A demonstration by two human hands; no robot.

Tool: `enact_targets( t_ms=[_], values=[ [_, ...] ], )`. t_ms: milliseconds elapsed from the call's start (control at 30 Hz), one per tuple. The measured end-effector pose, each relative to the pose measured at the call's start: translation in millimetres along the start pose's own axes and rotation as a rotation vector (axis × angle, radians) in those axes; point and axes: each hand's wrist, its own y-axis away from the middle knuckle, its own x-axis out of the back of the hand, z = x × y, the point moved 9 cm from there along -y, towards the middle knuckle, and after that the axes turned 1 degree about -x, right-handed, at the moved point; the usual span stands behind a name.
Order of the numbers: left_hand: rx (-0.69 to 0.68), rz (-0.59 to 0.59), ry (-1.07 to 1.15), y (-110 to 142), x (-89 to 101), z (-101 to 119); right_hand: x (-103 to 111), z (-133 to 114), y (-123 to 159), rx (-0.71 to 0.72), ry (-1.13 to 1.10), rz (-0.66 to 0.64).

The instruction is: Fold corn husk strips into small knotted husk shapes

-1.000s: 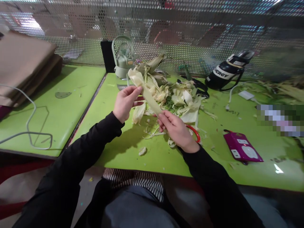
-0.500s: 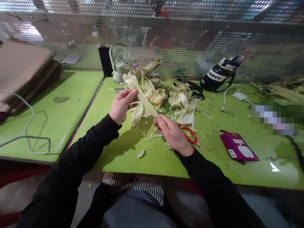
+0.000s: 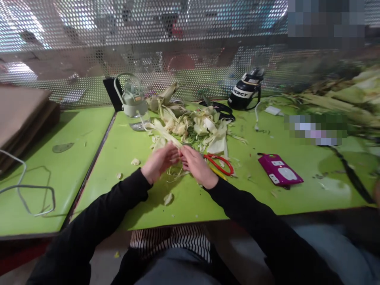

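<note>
A pale corn husk strip slants up and away from my fingers toward the husk pile. My right hand pinches its near end. My left hand is closed against the same end, its fingertips meeting those of the right; exactly how they grip is partly hidden. Just behind lies a heap of corn husks with thin green shreds. Scissors with red handles rest beside my right hand, a yellow piece showing under them. A small husk scrap lies in front of my hands.
A pale green water bottle and a black bottle stand at the back, by a perforated metal screen. To the right are a purple power strip and more husks. Brown paper stacks sit left.
My left hand has slid down the strip to its near end and now meets my right hand. The strip has lowered toward the pile. The view has shifted to the right.
</note>
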Motion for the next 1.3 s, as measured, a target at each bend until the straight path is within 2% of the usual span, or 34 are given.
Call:
enact_targets(
  t_ms=[67, 167, 300, 400, 500, 633, 800, 900, 933, 1033, 1133, 1200, 1233, 1267, 1300],
  values=[
    [0.019, -0.003, -0.007, 2, -6.8, -16, 0, 8, -3, -0.025, -0.022, 0.001],
    [0.002, 0.025, 0.061, 3, -7.3, -23, -6, 17, -5, -0.065, -0.064, -0.047],
    [0.002, 0.03, 0.086, 3, -2.4, -21, -14, 19, -3, -0.096, -0.109, -0.123],
    [-0.051, -0.009, 0.05, 2, -1.4, -16, -17, 17, -1, -0.097, -0.107, -0.15],
    [-0.095, -0.048, 0.041, 1, -2.8, -14, -18, 16, 1, -0.086, -0.061, -0.158],
    [-0.098, -0.034, 0.057, 5, -5.2, -15, -17, 12, 2, -0.048, 0.015, -0.124],
    [-0.147, -0.023, 0.026, 9, -5.3, 6, -14, -9, 5, 0.015, 0.142, -0.139],
    [-0.216, 0.037, 0.065, 6, 12.5, 31, 4, -29, 8, 0.072, 0.338, -0.176],
    [-0.236, 0.061, 0.07, 5, 20.3, 39, 18, -38, 9, 0.087, 0.353, -0.149],
    [-0.306, 0.098, 0.083, 4, 38.4, 62, 77, -79, 12, 0.216, 0.333, 0.118],
    [-0.347, 0.142, 0.077, 5, 47.0, 75, 135, -144, 41, 0.581, 0.32, 0.593],
    [-0.368, 0.158, 0.073, 6, 46.9, 79, 153, -177, 76, 0.906, 0.252, 0.88],
    [-0.376, 0.175, 0.081, 7, 47.4, 80, 151, -184, 78, 0.941, 0.289, 0.882],
    [-0.388, 0.184, 0.089, 7, 47.7, 81, 145, -186, 72, 0.919, 0.337, 0.817],
    [-0.402, 0.198, 0.097, 7, 48.8, 82, 136, -182, 59, 0.847, 0.407, 0.695]
  ],
)
